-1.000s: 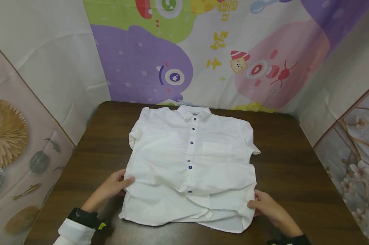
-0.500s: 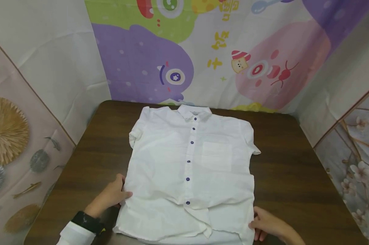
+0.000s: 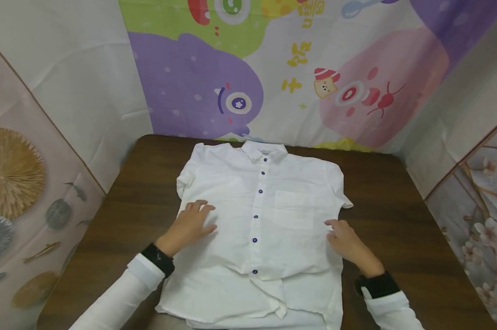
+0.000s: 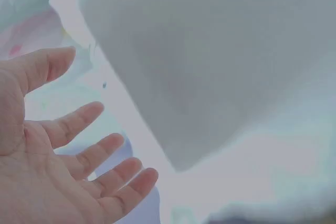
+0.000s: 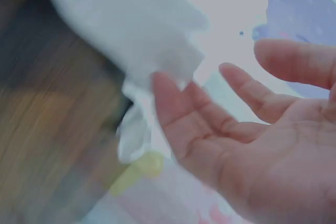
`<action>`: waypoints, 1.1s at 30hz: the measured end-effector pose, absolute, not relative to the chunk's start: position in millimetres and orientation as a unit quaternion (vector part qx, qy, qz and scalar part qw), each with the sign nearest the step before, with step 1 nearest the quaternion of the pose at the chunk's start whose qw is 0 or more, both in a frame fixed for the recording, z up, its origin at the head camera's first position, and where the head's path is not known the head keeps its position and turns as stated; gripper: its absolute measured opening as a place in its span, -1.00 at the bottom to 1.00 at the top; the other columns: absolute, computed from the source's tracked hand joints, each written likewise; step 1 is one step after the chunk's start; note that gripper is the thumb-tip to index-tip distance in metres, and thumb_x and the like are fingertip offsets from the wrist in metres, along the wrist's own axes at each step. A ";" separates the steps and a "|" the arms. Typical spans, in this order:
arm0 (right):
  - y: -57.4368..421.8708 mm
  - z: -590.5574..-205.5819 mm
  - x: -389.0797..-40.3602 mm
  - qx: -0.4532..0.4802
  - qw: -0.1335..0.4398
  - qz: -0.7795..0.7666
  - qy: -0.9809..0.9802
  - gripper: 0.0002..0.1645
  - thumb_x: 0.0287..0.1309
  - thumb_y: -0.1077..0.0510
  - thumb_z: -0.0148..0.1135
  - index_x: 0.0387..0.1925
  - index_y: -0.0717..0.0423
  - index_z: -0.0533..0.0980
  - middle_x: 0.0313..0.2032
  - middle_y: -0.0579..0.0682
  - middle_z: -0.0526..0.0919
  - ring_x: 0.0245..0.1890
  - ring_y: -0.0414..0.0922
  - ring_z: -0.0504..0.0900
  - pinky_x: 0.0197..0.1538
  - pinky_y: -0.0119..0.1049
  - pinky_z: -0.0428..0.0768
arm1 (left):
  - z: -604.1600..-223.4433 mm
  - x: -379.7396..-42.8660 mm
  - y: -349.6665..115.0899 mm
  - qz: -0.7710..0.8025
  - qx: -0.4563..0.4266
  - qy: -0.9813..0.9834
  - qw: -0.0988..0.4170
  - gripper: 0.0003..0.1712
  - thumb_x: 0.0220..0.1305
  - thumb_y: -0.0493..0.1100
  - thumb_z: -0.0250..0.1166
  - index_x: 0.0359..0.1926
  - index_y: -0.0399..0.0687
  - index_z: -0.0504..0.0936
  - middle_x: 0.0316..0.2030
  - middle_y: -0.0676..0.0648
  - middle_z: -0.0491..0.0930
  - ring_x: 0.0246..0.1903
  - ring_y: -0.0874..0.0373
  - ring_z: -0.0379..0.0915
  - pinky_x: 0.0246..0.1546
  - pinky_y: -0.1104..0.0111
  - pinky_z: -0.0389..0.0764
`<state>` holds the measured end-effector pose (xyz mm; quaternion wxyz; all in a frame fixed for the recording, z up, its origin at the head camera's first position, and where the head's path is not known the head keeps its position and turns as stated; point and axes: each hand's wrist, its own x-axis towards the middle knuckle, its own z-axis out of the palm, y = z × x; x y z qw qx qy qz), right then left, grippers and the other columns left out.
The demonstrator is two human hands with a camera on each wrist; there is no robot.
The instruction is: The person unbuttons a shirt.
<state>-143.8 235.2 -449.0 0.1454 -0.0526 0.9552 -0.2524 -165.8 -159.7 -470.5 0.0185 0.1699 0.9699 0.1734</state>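
A white short-sleeved button-up shirt [image 3: 294, 256] lies front side up, its collar toward the back and dark blue buttons down the middle. My left hand [image 3: 188, 228] is over the shirt's left half with fingers spread. In the left wrist view the left palm and fingers [image 4: 79, 135] show with nothing in them, beside bright white cloth. My right hand [image 3: 347, 240] is over the shirt's right side edge, below the chest pocket. The right wrist view shows that hand's fingers [image 5: 199, 129] loosely extended, holding nothing, with blurred white fabric behind them. Folds cross the shirt near its hem.
Under the shirt is a dark brown wooden table [image 3: 389, 197]. A cartoon-print cloth [image 3: 289, 105] hangs behind it, and patterned panels [image 3: 63, 151] stand on both sides. Black bands [image 3: 159, 259] circle both wrists over white sleeves.
The shirt's lower part was pulled toward the front, smoothing its middle. Both hands then let go of the side edges and moved up and inward over the shirt.
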 end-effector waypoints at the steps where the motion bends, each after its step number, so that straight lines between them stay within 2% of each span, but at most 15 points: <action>1: 229.7 -452.4 -149.8 -0.055 0.152 -0.246 0.956 -0.51 0.22 0.23 -0.05 0.13 0.44 0.29 -0.02 0.44 0.35 -0.02 0.32 0.37 0.02 0.16 0.37 | -471.7 -170.2 -151.9 0.167 0.175 0.969 0.041 -0.41 0.14 0.02 0.29 0.13 -0.17 0.42 0.17 -0.28 0.32 0.12 -0.27 0.24 -0.04 -0.09 0.41; 4: 214.1 -462.2 -160.9 -0.059 0.187 -0.219 0.956 -0.38 0.27 0.06 0.00 0.24 0.36 0.24 0.07 0.45 0.32 0.07 0.39 0.27 0.08 0.26 0.26 | -477.9 -179.7 -131.3 0.151 0.173 0.966 0.120 -0.31 0.15 0.15 0.25 0.22 -0.12 0.38 0.28 -0.27 0.23 0.25 -0.31 0.11 0.06 -0.20 0.30; 7: 201.3 -471.5 -164.1 -0.052 0.217 -0.198 0.954 -0.18 0.23 -0.16 0.07 0.32 0.29 0.16 0.16 0.47 0.26 0.11 0.43 0.22 0.08 0.33 0.22 | -486.8 -184.1 -117.4 0.141 0.157 0.960 0.186 -0.14 0.09 0.28 0.25 0.32 -0.02 0.28 0.37 -0.25 0.08 0.34 -0.36 -0.09 0.11 -0.35 0.10; 10: 194.0 -479.1 -167.0 -0.032 0.235 -0.175 0.956 0.01 0.10 -0.27 0.15 0.38 0.21 0.05 0.27 0.53 0.06 0.18 0.52 0.10 0.04 0.41 0.24 | -491.8 -187.3 -109.7 0.133 0.144 0.955 0.223 0.00 0.02 0.35 0.25 0.40 0.07 0.13 0.43 -0.23 -0.09 0.38 -0.36 -0.30 0.11 -0.43 -0.08; 12: 192.6 -482.9 -170.3 -0.016 0.245 -0.162 0.956 0.10 0.05 -0.29 0.21 0.41 0.18 -0.03 0.32 0.54 -0.11 0.24 0.56 -0.06 0.03 0.46 0.20 | -492.9 -189.4 -107.0 0.128 0.141 0.952 0.238 0.06 0.01 0.36 0.25 0.43 0.10 0.03 0.45 -0.20 -0.20 0.39 -0.34 -0.40 0.11 -0.44 -0.15; 14: 193.2 -485.5 -175.2 -0.008 0.254 -0.153 0.955 0.16 0.02 -0.27 0.24 0.43 0.17 -0.10 0.33 0.55 -0.23 0.26 0.58 -0.20 0.02 0.50 0.17 | -492.7 -192.0 -105.5 0.126 0.142 0.950 0.246 0.09 0.01 0.37 0.25 0.45 0.13 -0.03 0.46 -0.19 -0.26 0.40 -0.32 -0.47 0.12 -0.44 -0.21; 17: 195.3 -486.9 -184.0 -0.009 0.263 -0.148 0.953 0.19 0.02 -0.25 0.27 0.43 0.18 -0.16 0.33 0.56 -0.30 0.25 0.60 -0.30 0.04 0.52 0.10 | -494.2 -197.0 -105.0 0.114 0.145 0.951 0.250 0.11 0.00 0.40 0.22 0.46 0.17 -0.10 0.46 -0.16 -0.32 0.40 -0.29 -0.52 0.14 -0.42 -0.23; 24: 202.4 -487.5 -196.5 -0.014 0.253 -0.148 0.956 0.18 0.02 -0.29 0.23 0.43 0.15 -0.15 0.35 0.51 -0.27 0.28 0.56 -0.27 0.08 0.48 0.13 | -497.5 -210.7 -104.3 0.110 0.152 0.950 0.249 0.18 -0.06 0.44 0.24 0.46 0.18 -0.14 0.46 -0.15 -0.35 0.40 -0.28 -0.53 0.16 -0.40 -0.25; 33: 214.0 -492.5 -203.4 -0.038 0.234 -0.186 0.954 0.14 0.09 -0.25 0.19 0.42 0.24 -0.16 0.37 0.47 -0.28 0.32 0.50 -0.30 0.17 0.46 -0.02 | -498.6 -223.4 -106.4 0.130 0.155 0.947 0.249 0.14 0.01 0.39 0.22 0.46 0.16 -0.16 0.46 -0.15 -0.36 0.40 -0.27 -0.55 0.17 -0.39 -0.28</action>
